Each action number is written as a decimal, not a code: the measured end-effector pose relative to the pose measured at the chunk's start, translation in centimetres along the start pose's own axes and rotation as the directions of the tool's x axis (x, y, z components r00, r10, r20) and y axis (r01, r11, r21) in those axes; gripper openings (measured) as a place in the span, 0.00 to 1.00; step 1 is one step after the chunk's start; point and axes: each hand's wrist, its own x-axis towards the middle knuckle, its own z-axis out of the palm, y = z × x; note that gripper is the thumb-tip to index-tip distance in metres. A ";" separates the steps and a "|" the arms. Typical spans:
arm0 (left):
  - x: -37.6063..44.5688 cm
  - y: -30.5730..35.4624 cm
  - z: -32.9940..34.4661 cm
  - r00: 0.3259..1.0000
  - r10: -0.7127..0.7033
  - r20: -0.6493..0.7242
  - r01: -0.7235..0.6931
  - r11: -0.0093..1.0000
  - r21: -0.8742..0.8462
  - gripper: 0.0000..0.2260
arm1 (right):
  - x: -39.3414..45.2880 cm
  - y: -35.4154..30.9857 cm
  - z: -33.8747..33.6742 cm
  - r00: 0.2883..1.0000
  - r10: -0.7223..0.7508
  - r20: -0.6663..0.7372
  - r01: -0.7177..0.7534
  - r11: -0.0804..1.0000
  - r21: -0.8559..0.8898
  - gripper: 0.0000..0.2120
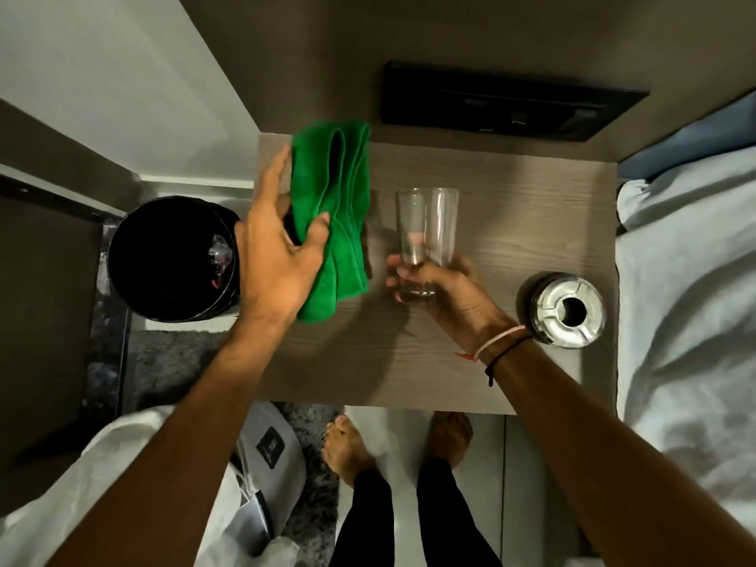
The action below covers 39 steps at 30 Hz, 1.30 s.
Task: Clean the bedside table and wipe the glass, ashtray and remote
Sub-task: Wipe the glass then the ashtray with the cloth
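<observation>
A folded green cloth (341,206) hangs over the left part of the wooden bedside table (491,374), with my left hand (282,247) gripping it from the left side. To its right, my right hand (442,288) is closed around the base of an empty clear glass (427,223), which is upright and at or just above the tabletop. A shiny metal ashtray (568,309) with a round hole in its lid stands near the table's right edge. A dark object (368,247) partly shows behind the cloth; I cannot tell whether it is the remote.
A black waste bin (172,259) with rubbish stands on the floor left of the table. A black wall panel (507,102) is mounted above the table's back edge. The bed with white sheets (687,300) borders the table on the right. My bare feet (397,439) stand below.
</observation>
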 end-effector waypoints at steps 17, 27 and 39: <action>-2.1 3.8 -0.8 0.907 0.307 0.289 -0.354 0.926 0.129 0.22 | -0.9 -0.2 0.5 0.998 0.067 -0.011 -0.059 0.933 0.354 0.22; -2.3 5.8 2.6 0.858 0.337 0.388 -0.440 0.872 0.214 0.22 | -0.4 -0.5 2.6 1.000 -0.001 0.012 -0.006 0.826 0.564 0.26; -0.7 6.3 0.9 0.948 0.239 0.212 -0.246 0.969 0.008 0.19 | -1.9 -0.2 1.6 0.988 -0.038 0.148 -0.060 0.795 0.604 0.28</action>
